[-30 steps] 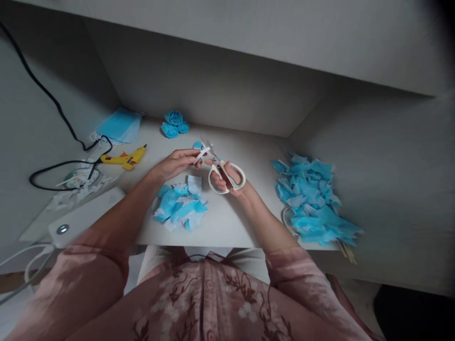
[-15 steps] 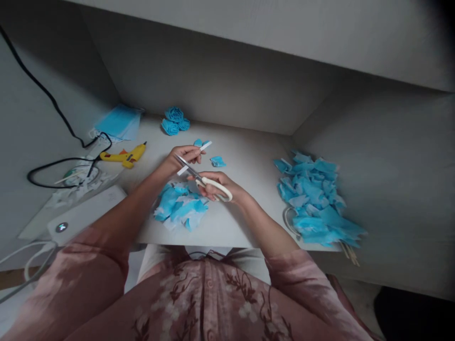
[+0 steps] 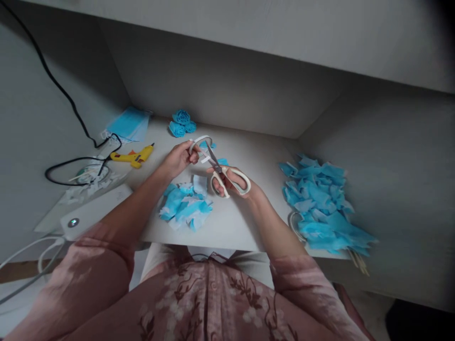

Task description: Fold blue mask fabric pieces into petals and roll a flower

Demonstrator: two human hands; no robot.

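Note:
My left hand is closed on a thin white ring, which looks like a roll of narrow white tape. A short white strip end hangs beside the scissor blades. My right hand grips cream-handled scissors, handles spread and blades parted, pointing up toward the ring. Beyond the hands lie small blue petal pieces, partly hidden. Below them is a loose pile of blue and white fabric pieces.
Three blue fabric roses sit at the back. To the left are blue face masks, a yellow glue gun, a black cable and a white box. A large heap of blue pieces covers the right side, with thin sticks protruding.
The scissors have moved right and up, and their handles have spread. The white ring has turned from edge-on to show its opening. A pale piece now shows atop the near pile.

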